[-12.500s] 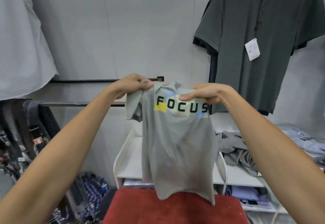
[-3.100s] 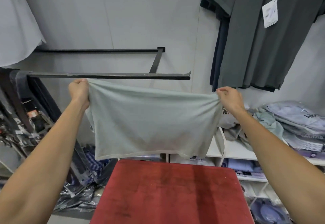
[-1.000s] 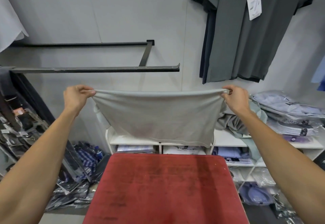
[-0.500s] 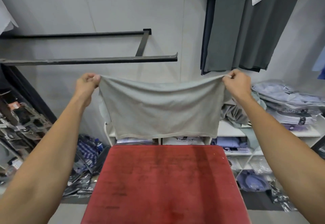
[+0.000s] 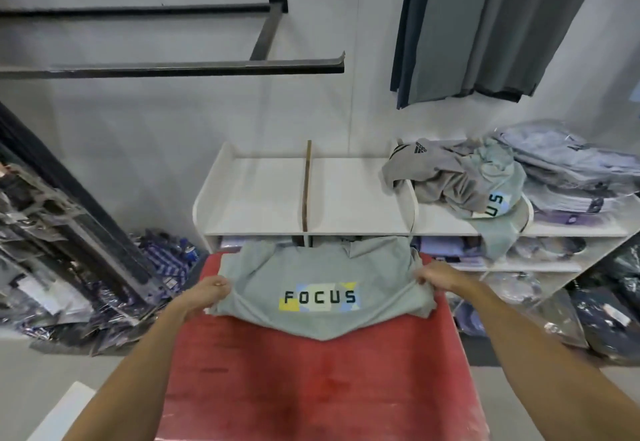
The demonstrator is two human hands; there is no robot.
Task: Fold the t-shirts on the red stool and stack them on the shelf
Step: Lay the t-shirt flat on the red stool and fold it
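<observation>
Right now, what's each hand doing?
Left hand: grips the left edge of the grey t-shirt.
Right hand: grips its right edge.

T-shirt (image 5: 322,288) lies on the stool (image 5: 322,378) (far end), shelf (image 5: 270,198) behind.

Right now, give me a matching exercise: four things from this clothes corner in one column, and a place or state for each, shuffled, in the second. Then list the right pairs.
Things:
1. FOCUS t-shirt
2. crumpled grey shirts
3. dark polo shirt
4. red stool

Places or states:
A. hanging on the wall
B. heaped on top of the white shelf
C. lying print up, gripped at both sides by the left hand and right hand
D. under the shirt, its near part bare

Pairs: 1-C, 2-B, 3-A, 4-D
</observation>
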